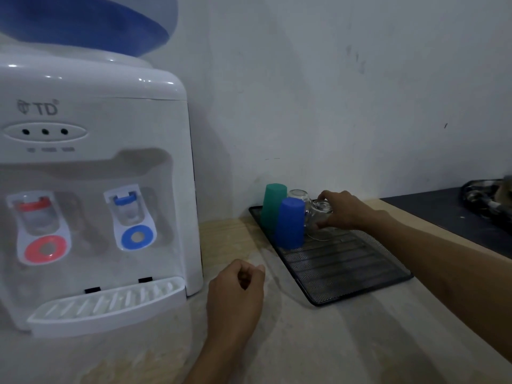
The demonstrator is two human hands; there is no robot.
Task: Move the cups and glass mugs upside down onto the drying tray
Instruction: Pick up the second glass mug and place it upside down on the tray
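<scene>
- Tray (346,275): a dark mesh rectangle on the pale counter (346,342), set askew, its far left corner close to the wall (332,92). The near two-thirds of the mesh is bare; all the drinkware crowds the far end.
- Green cup (273,207): upside down at the tray's far left corner, just inside the rim.
- Blue cup (289,223): upside down, nearer than the green cup and overlapping it in view, close to the tray's left edge.
- Far mug (299,196): clear glass, upside down, behind the blue cup and right of the green cup.
- Held mug (318,220): clear glass, upside down, just right of the blue cup. Whether its rim touches the mesh cannot be told.
- Right hand (343,210): reaches in from the right over the tray's right edge, forearm stretched low across the counter. Thumb and fingers are clamped on the held mug's side.
- Left hand (238,289): hovers above or rests on the counter (which cannot be told), between the dispenser (91,189) and the tray's left edge, back upward, fingers curled loosely together into a fist, holding nothing.
- Open room: bare counter lies near the tray and on its right, up to a dark surface (448,217) at far right. The dispenser walls off the left.
</scene>
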